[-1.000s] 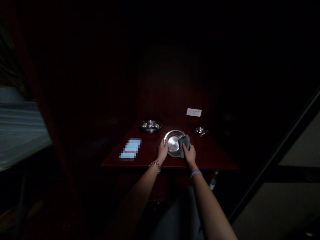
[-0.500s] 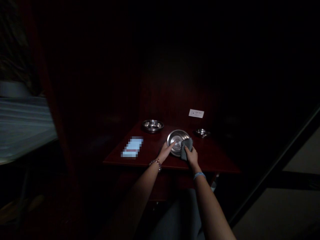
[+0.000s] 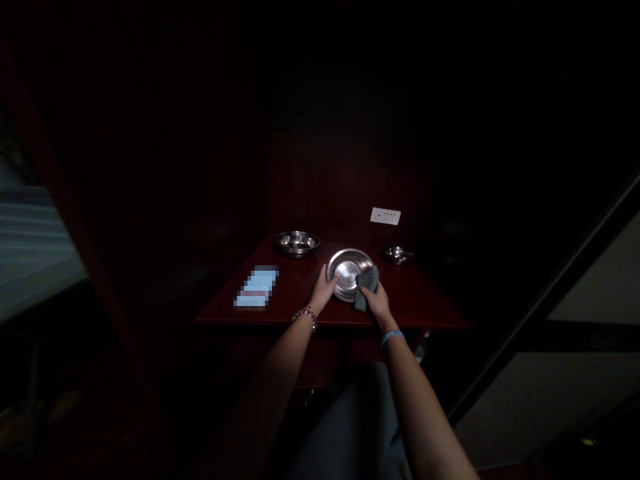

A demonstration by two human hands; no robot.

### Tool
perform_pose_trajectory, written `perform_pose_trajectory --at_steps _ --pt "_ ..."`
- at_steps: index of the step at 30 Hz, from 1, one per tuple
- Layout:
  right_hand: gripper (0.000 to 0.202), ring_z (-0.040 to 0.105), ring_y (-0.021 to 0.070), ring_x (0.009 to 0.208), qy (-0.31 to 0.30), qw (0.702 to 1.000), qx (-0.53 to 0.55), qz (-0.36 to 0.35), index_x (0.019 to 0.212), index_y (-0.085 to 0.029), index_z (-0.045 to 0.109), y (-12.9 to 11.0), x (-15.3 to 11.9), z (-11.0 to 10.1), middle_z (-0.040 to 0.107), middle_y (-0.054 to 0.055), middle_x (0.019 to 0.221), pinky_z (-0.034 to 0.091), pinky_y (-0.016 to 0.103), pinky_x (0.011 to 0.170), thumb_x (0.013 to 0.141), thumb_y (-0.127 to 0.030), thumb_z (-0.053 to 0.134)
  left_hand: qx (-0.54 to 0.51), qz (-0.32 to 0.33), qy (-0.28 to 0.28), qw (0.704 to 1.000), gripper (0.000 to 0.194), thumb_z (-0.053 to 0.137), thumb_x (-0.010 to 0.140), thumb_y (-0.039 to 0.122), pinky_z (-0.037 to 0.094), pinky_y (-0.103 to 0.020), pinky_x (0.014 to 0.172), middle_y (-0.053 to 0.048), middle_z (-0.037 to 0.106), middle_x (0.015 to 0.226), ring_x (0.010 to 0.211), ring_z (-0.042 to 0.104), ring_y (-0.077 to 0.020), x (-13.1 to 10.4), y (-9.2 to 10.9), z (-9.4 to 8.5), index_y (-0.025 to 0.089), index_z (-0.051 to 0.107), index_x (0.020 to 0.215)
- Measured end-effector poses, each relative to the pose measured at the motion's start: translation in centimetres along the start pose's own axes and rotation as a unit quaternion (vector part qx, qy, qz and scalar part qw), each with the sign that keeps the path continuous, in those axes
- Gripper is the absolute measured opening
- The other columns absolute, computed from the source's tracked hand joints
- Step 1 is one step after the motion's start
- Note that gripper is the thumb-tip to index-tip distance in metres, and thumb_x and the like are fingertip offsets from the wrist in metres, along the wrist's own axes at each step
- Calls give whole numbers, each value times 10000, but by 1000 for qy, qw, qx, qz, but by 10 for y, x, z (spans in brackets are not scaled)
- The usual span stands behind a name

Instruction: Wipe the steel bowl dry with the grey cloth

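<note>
A shiny steel bowl (image 3: 345, 270) is held tilted above the dark red desk, its inside facing me. My left hand (image 3: 324, 291) grips its left rim, thumb over the inner side. With my right hand (image 3: 379, 301) I press a folded grey cloth (image 3: 367, 287) against the lower right rim and inside wall; the fingers behind the cloth are hidden. Farther back on the left stands a round steel dish or stack of dishes (image 3: 297, 245). A smaller steel dish (image 3: 399, 255) sits at the back right.
The desk (image 3: 295, 293) has its front edge just below my hands. A blurred-out bright rectangle (image 3: 257, 287) lies at the left. On the back wall is a white socket plate (image 3: 385, 216). Dark panels stand on both sides.
The view has shifted, so the desk and its things appear slightly higher and farther left. My left thumb has drawn back from the bowl's middle toward its rim. Both hands keep their holds.
</note>
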State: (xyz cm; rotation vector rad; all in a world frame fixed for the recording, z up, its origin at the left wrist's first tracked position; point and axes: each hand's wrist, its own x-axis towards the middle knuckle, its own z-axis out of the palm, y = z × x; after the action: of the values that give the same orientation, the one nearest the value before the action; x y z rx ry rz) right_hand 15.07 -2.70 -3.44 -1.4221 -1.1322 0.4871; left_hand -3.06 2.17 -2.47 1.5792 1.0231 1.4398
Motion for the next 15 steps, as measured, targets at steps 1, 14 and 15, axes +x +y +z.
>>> perform_pose_trajectory --at_steps 1,14,15 --pt "486 708 261 1026 3 1000 6 -3 1175 -221 692 0 0 0 770 64 1117 524 393 967 732 -416 735 -14 1 -6 1000 639 558 919 260 332 -433 1215 -173 492 1539 1431 473 -265 -1 2 0 148 362 1517" --pt "456 713 262 979 20 1000 4 -9 1108 -204 713 2 0 3 772 94 1103 539 360 896 755 -493 706 -49 18 -49 997 596 609 849 102 372 -390 1196 -178 585 1449 1372 535 -275 -1 6 4 73 473 1429" --pt "451 712 262 976 19 1000 5 -9 1104 -202 714 2 1 4 772 95 1102 538 363 897 755 -488 704 -52 17 -43 998 609 597 844 85 372 -390 1199 -173 579 1458 1369 539 -269 0 7 4 77 465 1438"
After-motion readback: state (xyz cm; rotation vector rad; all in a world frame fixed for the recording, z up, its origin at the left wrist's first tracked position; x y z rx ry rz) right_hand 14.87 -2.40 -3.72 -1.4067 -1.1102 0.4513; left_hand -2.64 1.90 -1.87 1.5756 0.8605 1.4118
